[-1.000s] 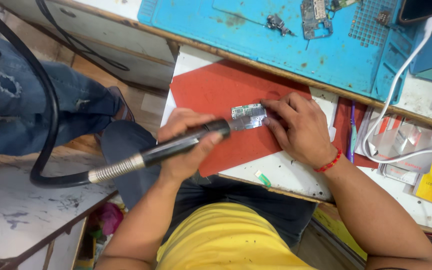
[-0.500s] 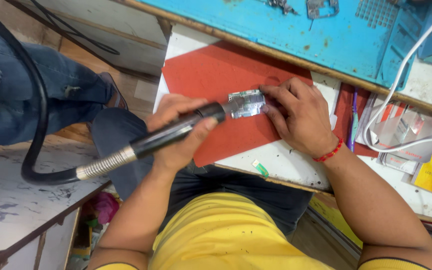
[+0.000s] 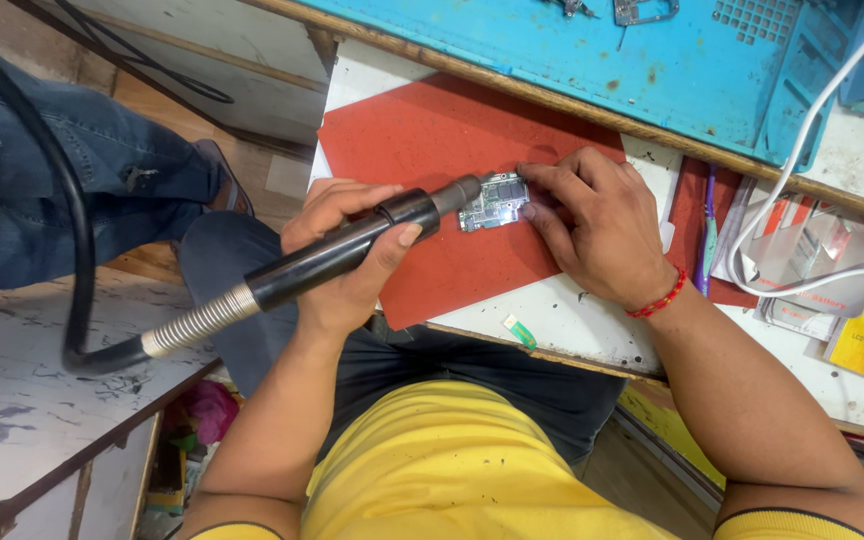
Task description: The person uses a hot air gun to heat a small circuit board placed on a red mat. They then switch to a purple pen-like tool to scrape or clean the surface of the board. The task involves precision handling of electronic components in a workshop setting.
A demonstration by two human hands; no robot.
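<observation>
On the red mat, centre of view: both hands meet at a small circuit board.
left hand [image 3: 347, 262]: grip clenched around a black hot-air handpiece [image 3: 352, 250], thumb on top, fingers wrapped under.
handpiece: lies slantwise, nozzle end up-right, just over the left edge of the circuit board [image 3: 495, 202]; a metal spring collar and black hose [image 3: 77, 240] trail off the lower-left end.
right hand [image 3: 597, 225]: fingertips pressed down on the right edge of the board, pinning it flat; cannot tell if it pinches or only presses. Red thread band on the wrist.
circuit board: small, silvery-green, flat on the red mat [image 3: 422, 140], between the two hands.
red mat: on a white tabletop [image 3: 572, 320], slightly askew.
blue work mat [image 3: 592, 60]: beyond the red mat, with small metal parts at its far edge.
right side: white cable [image 3: 792, 170], pens, printed packets.
lower edge: yellow shirt, dark trousers.
left: another person's jeans-clad leg [image 3: 62, 170].
</observation>
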